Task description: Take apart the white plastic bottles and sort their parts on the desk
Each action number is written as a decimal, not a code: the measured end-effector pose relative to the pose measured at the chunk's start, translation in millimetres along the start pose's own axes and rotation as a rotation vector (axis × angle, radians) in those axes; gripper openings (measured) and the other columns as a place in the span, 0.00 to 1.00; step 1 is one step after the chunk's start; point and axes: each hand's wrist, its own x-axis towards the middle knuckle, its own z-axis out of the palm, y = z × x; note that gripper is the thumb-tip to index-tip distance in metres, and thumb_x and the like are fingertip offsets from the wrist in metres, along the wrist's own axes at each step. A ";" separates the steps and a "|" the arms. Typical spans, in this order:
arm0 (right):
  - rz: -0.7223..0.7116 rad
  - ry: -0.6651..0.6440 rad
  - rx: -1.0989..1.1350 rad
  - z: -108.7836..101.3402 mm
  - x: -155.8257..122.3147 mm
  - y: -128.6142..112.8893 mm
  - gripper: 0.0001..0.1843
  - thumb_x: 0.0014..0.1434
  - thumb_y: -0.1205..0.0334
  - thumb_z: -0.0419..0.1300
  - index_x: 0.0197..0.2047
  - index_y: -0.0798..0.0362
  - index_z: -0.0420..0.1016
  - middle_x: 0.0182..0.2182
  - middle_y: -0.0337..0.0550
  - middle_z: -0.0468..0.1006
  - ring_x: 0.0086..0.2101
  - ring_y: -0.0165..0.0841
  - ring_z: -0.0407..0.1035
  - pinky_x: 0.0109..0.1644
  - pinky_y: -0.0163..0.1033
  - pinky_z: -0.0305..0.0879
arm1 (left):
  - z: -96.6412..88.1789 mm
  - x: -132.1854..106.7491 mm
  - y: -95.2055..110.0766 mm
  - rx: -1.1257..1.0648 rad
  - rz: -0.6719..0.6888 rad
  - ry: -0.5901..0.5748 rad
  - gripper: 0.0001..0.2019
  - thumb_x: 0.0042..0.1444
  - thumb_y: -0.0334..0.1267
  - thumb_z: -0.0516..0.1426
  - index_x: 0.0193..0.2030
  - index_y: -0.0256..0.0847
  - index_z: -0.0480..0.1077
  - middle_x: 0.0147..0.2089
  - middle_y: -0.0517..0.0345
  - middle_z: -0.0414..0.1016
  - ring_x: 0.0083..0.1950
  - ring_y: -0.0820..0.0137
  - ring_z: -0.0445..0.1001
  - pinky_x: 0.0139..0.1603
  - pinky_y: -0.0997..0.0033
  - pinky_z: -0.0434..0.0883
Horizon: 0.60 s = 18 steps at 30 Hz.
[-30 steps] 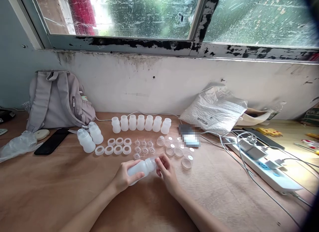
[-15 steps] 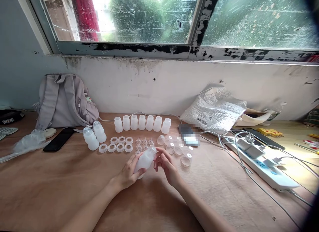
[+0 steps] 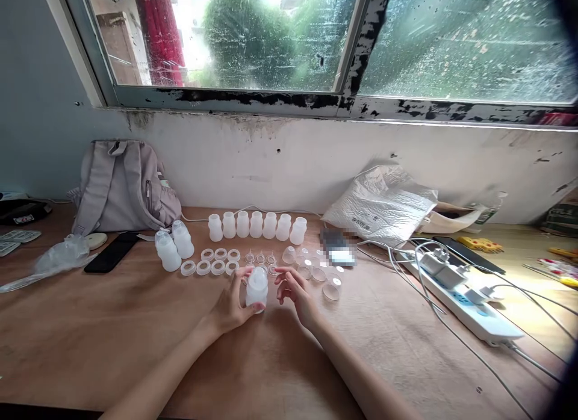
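Observation:
My left hand [image 3: 231, 304] is closed around a frosted baby bottle [image 3: 257, 291] that stands upright, with a clear cap on its top. Just right of the bottle, my right hand [image 3: 295, 292] is apart from it, fingers loosely curled and spread, holding nothing. Behind my hands lie white rings [image 3: 218, 267], clear nipples [image 3: 259, 258] and transparent dome caps [image 3: 331, 290]. Open bottles without tops [image 3: 256, 225] stand in a row at the back. To the left, two capped bottles [image 3: 168, 253] stand side by side.
A grey backpack [image 3: 121, 185] leans against the wall at left, near a black phone [image 3: 111, 252] and a plastic bag [image 3: 63, 254]. On the right are a silver mailer bag [image 3: 382, 203], a power strip [image 3: 467, 302] and loose white cables. A window is above.
The tilted bottle has come upright in my left hand, down by the table. My right hand has moved off the bottle's top and opened. The camera view has shifted slightly.

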 end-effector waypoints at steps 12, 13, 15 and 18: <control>-0.007 0.018 0.005 -3.9 3.0 2.4 0.15 0.54 0.52 0.53 0.39 0.53 0.68 0.28 0.38 0.66 0.20 0.25 0.62 0.21 0.32 0.59 | -65.4 50.5 62.4 0.311 -0.019 -0.109 0.09 0.49 0.43 0.55 0.35 0.42 0.70 0.34 0.59 0.72 0.37 0.68 0.68 0.39 0.70 0.62; -0.007 0.023 0.007 -4.3 3.3 2.2 0.15 0.54 0.52 0.53 0.39 0.53 0.68 0.28 0.38 0.65 0.20 0.25 0.62 0.21 0.32 0.59 | -72.2 55.4 58.8 0.327 -0.024 -0.076 0.10 0.49 0.43 0.55 0.34 0.41 0.70 0.34 0.58 0.72 0.37 0.68 0.68 0.39 0.70 0.63; -0.006 0.034 0.007 -4.9 4.0 2.0 0.15 0.54 0.51 0.53 0.38 0.54 0.68 0.27 0.38 0.65 0.20 0.25 0.62 0.21 0.32 0.58 | -89.0 68.0 49.6 0.361 -0.037 0.013 0.11 0.49 0.45 0.55 0.35 0.41 0.70 0.35 0.57 0.73 0.38 0.67 0.68 0.38 0.71 0.63; 0.005 0.039 0.000 -5.4 4.9 2.3 0.16 0.53 0.50 0.53 0.38 0.54 0.68 0.27 0.38 0.65 0.20 0.25 0.61 0.21 0.32 0.58 | -117.7 91.3 31.1 0.457 -0.060 0.114 0.14 0.49 0.46 0.54 0.39 0.42 0.70 0.36 0.57 0.73 0.38 0.67 0.69 0.39 0.71 0.63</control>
